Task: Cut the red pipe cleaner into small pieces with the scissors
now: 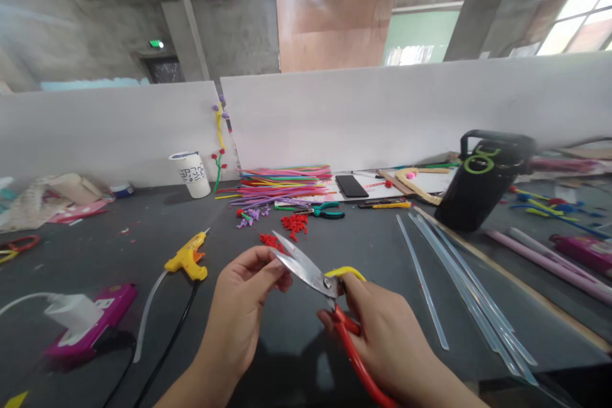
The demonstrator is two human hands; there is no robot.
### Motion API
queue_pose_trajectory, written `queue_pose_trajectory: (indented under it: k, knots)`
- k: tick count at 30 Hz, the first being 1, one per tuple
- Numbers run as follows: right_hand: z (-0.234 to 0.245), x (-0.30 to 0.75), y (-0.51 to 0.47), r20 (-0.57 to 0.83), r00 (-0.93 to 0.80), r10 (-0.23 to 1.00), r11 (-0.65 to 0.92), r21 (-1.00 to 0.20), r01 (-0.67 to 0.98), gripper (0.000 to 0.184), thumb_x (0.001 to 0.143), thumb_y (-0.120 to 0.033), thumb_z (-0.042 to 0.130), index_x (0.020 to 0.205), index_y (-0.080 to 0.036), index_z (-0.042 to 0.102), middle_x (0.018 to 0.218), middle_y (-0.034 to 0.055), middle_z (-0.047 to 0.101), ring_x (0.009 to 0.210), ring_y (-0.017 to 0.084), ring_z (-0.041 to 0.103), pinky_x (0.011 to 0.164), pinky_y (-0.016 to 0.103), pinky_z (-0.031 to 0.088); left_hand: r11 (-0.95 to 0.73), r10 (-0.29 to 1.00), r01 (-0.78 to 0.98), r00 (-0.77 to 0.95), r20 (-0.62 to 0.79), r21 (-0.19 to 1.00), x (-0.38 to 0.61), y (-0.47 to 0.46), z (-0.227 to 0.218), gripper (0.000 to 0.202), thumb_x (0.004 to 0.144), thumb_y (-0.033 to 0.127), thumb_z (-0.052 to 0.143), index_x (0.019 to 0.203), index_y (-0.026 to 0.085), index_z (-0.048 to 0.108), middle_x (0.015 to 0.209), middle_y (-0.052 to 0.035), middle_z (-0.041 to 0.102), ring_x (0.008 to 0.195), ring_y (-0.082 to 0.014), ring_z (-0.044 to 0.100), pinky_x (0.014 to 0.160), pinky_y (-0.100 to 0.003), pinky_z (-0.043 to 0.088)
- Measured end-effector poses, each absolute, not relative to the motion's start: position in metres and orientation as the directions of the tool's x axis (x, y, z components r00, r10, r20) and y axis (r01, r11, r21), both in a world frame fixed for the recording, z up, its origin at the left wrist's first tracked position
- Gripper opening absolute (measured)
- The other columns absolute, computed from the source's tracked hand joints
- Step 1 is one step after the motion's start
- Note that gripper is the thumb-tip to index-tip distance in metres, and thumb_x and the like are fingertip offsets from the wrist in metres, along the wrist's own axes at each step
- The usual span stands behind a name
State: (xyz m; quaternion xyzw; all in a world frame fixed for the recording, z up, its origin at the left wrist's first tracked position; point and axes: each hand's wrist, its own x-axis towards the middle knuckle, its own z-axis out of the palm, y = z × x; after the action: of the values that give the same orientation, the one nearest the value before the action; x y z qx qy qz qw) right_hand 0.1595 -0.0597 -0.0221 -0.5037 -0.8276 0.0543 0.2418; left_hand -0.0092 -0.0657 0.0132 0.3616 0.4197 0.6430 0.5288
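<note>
My right hand [382,338] is closed round the red and yellow handles of a pair of scissors [310,271], whose silver blades are parted and point up to the left. My left hand [248,306] pinches its fingertips at the blades, on something I cannot make out. Small red cut pieces [294,224] lie on the dark table [143,236] just beyond the blades.
A yellow glue gun [187,259] and a magenta power strip [95,322] lie at left. Coloured pipe cleaners [282,182], green-handled pliers [325,210], a phone [351,186], a paper cup [191,173], a black jug [482,182] and clear glue sticks [459,280] lie beyond and right.
</note>
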Motion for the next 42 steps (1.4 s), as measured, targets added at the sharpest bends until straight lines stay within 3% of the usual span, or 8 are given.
queue_pose_trajectory:
  k: [21,42]
  knots:
    - [-0.0236,0.1584,-0.0617,0.349,-0.408,0.844,0.503,-0.248,0.828,0.029,0.081,-0.045,0.037,0.071,-0.019,0.044,0.058,0.0004,0.054,0.048,0.014,0.048,0.046,0.023,0.025,-0.1,0.99,-0.37,-0.133,0.054,0.924,-0.0098,-0.069,0.0152,0.003,0.067,0.016,0.062,0.068,0.015,0.064,0.063,0.0008,0.059,0.055,-0.0074,0.049,0.054,-0.018,0.04]
    - [-0.029,0.1558,-0.0624,0.342,-0.421,0.84,0.517,-0.267,0.814,0.028,0.082,-0.043,0.035,0.073,-0.019,0.046,0.056,0.0003,0.054,0.048,0.015,0.05,0.046,0.024,0.026,-0.072,0.992,-0.412,-0.121,0.023,0.908,-0.0098,-0.0695,0.0149,0.003,0.067,0.015,0.063,0.068,0.015,0.065,0.062,0.0013,0.06,0.055,-0.0064,0.05,0.055,-0.016,0.04]
